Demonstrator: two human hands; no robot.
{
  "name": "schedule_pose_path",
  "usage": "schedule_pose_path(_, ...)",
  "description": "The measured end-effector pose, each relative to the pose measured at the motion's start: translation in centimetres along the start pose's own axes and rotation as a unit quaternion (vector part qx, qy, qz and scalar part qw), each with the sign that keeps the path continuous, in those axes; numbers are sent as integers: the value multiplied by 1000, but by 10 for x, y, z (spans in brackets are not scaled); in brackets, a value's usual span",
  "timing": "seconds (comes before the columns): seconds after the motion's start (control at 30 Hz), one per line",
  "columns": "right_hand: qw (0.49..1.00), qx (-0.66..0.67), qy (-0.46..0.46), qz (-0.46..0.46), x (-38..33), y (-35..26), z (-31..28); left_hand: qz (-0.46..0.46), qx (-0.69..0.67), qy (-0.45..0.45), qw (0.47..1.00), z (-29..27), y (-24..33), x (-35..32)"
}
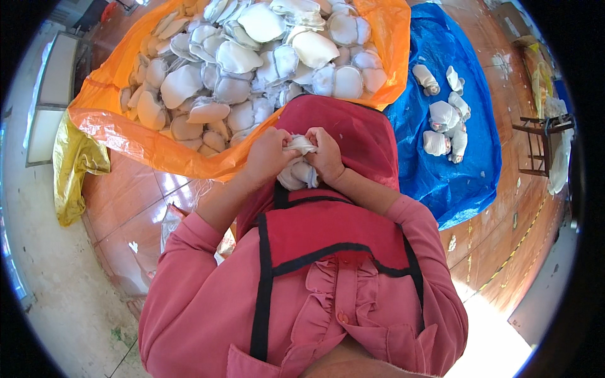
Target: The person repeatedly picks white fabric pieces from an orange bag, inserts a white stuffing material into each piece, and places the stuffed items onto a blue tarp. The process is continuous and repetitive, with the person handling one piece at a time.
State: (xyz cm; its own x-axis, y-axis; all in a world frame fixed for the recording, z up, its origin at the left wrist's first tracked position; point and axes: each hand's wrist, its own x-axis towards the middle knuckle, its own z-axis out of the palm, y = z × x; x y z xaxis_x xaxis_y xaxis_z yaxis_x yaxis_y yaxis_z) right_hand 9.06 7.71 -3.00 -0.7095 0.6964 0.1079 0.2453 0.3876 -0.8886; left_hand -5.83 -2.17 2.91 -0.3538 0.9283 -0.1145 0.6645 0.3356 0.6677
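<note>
My left hand (268, 156) and my right hand (326, 154) are both closed on a small bundle of white cloth pads (298, 167), held over my lap on a red apron (353, 135). The fingers pinch the top of the bundle, which looks rolled or tied together. Just beyond my hands lies a large heap of loose white round pads (252, 57) on an orange plastic sheet (126, 129).
To the right, a blue tarp (454, 176) carries several tied white bundles (444, 123). A yellow plastic sheet (72, 167) hangs at the left. The floor is reddish tile (132, 208). A wooden stool (542, 145) stands at far right.
</note>
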Motion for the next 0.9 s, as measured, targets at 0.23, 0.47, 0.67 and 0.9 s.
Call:
schedule_pose_path(0.23,998,-38,-27,-31,5,3,-2,-44,-2,-95,995,-11,3,12)
schedule_pose_path(0.47,962,107,-248,28,12,-10,-55,39,20,0,999,3,-2,2)
schedule_pose_path(0.67,945,116,-306,26,17,2,-69,160,34,77,984,14,-2,-4)
schedule_pose_path(0.9,949,107,-290,68,17,-5,-61,177,43,97,979,20,-2,-3)
